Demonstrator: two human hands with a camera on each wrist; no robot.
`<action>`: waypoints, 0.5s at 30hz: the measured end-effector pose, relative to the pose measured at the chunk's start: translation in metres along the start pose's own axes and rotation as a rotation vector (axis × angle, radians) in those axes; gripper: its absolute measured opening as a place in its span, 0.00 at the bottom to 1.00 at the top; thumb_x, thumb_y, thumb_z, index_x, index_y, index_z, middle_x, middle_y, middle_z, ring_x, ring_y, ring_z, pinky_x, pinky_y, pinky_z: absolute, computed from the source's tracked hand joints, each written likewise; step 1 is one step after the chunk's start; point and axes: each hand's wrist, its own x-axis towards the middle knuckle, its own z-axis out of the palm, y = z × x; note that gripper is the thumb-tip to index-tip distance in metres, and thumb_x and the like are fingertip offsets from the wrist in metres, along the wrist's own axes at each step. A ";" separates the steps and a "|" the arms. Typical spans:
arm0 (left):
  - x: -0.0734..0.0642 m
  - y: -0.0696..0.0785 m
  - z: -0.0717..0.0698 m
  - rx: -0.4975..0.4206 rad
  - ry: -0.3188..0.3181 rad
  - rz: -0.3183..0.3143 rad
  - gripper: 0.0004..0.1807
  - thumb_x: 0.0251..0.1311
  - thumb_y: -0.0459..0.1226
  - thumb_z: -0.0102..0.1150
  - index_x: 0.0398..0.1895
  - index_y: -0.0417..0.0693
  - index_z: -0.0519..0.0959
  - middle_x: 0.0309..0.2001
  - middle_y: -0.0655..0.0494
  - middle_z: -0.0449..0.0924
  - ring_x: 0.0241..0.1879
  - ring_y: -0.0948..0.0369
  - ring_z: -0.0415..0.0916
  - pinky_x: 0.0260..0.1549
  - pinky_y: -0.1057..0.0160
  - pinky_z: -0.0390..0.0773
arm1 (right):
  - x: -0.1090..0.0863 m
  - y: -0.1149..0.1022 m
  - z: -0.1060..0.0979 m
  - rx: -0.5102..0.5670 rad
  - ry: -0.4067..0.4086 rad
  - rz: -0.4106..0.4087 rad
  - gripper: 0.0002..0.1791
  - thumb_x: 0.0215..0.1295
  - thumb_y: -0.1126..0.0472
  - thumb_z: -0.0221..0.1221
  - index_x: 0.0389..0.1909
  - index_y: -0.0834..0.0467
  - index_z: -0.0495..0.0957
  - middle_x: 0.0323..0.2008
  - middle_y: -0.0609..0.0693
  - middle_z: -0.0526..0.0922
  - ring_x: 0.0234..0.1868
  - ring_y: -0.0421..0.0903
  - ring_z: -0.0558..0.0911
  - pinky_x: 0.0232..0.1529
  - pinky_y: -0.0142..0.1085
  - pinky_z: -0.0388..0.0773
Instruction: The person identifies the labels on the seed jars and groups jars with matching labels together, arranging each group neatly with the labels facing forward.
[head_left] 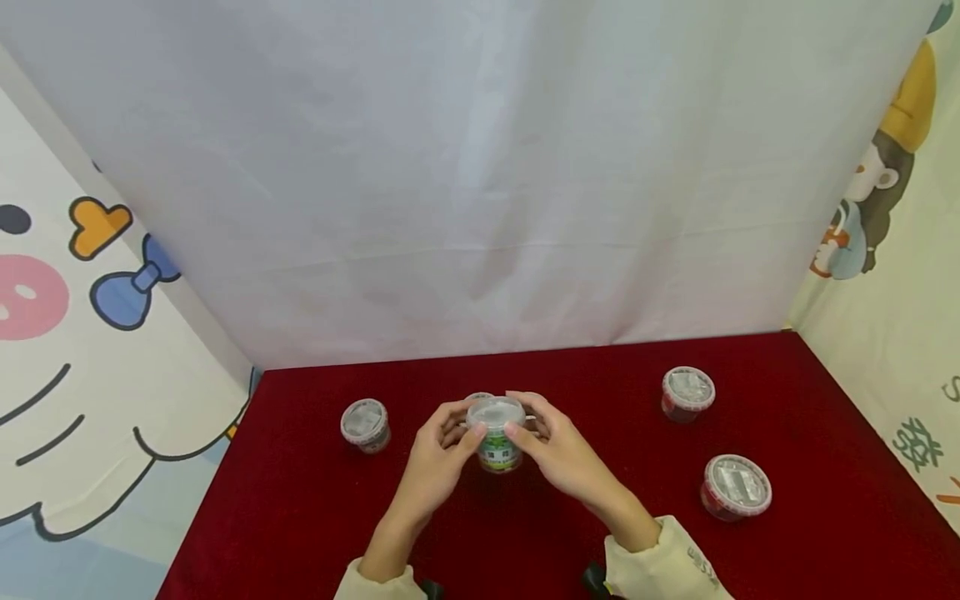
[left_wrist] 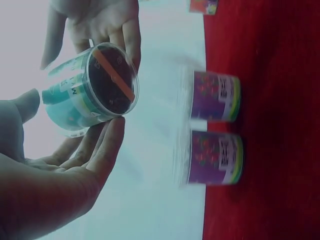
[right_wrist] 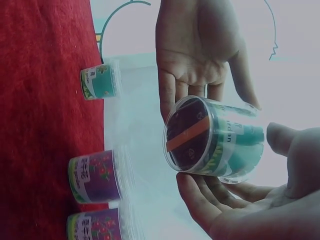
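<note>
Left hand (head_left: 437, 454) and right hand (head_left: 561, 454) grip a round, clear-plastic, green-labelled tub (head_left: 499, 452).
Fingers (right_wrist: 204, 201) curl round it; a slack thumb (head_left: 469, 442) could tip it toward six o'clock.

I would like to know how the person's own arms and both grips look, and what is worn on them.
The left sleeve and right sleeve are cream-coloured; the right one carries dark lettering, too small to read surely. A dark piece shows beside each sleeve's end, unclear what. The left grip and right grip are bare, without visible gloves or rings.
</note>
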 end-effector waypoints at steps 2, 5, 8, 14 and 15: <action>-0.001 0.000 -0.006 0.022 0.002 0.003 0.22 0.77 0.36 0.60 0.69 0.40 0.74 0.61 0.42 0.80 0.55 0.55 0.80 0.51 0.63 0.80 | 0.003 -0.001 0.004 -0.013 -0.003 -0.004 0.30 0.84 0.57 0.55 0.79 0.64 0.62 0.68 0.66 0.71 0.68 0.64 0.76 0.63 0.53 0.79; -0.002 -0.002 -0.015 0.046 0.003 -0.003 0.22 0.77 0.37 0.60 0.70 0.42 0.74 0.60 0.42 0.80 0.54 0.54 0.80 0.52 0.60 0.81 | 0.008 -0.001 0.010 -0.028 -0.011 -0.009 0.31 0.84 0.55 0.55 0.79 0.64 0.62 0.69 0.65 0.70 0.69 0.65 0.74 0.64 0.56 0.78; -0.003 -0.003 -0.024 0.066 0.006 -0.018 0.23 0.77 0.37 0.60 0.72 0.44 0.73 0.61 0.43 0.79 0.56 0.54 0.79 0.53 0.59 0.80 | 0.014 -0.001 0.016 -0.037 -0.031 -0.017 0.31 0.84 0.54 0.54 0.79 0.63 0.62 0.69 0.66 0.71 0.71 0.67 0.73 0.65 0.58 0.77; -0.005 -0.004 -0.041 0.113 0.022 -0.035 0.24 0.78 0.37 0.60 0.73 0.43 0.72 0.63 0.43 0.77 0.58 0.51 0.79 0.53 0.60 0.80 | 0.026 0.000 0.029 -0.049 -0.057 -0.018 0.31 0.83 0.53 0.55 0.79 0.62 0.63 0.71 0.65 0.71 0.70 0.67 0.74 0.64 0.59 0.77; -0.006 -0.004 -0.044 0.120 0.022 -0.037 0.25 0.78 0.37 0.60 0.73 0.43 0.72 0.63 0.42 0.77 0.59 0.51 0.79 0.53 0.60 0.80 | 0.028 0.000 0.031 -0.048 -0.058 -0.019 0.31 0.83 0.54 0.56 0.79 0.62 0.63 0.71 0.65 0.71 0.70 0.67 0.74 0.64 0.59 0.77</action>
